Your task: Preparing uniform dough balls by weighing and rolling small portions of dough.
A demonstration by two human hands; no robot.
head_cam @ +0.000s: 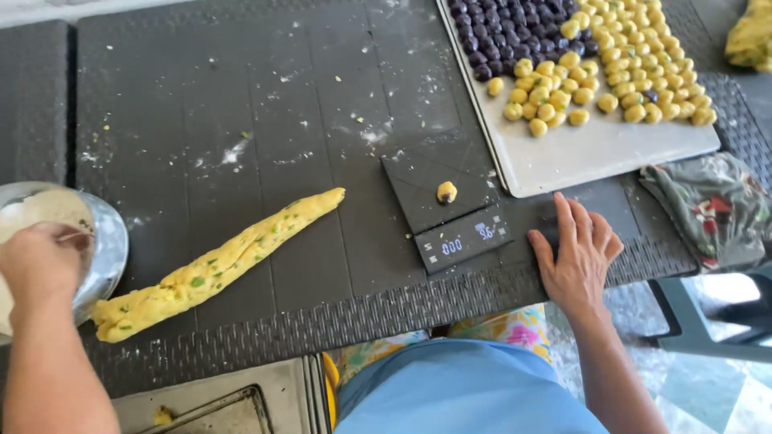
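My left hand [39, 265] reaches into a metal bowl [108, 241] of pale flour at the left edge, fingers closed around what looks like a spoon handle. A long roll of yellow dough [217, 267] with green flecks lies diagonally on the dark woven table [241, 96]. My right hand [577, 257] rests flat and open on the table, just right of a black digital scale [450, 201]. A small yellow dough ball [446, 192] sits on the scale's platform.
A grey tray [595, 153] at the back right holds several yellow dough balls [619, 72] and dark purple balls [507, 32]. A patterned cloth [712, 205] lies by the right edge. A metal baking pan [217, 410] sits below the table front.
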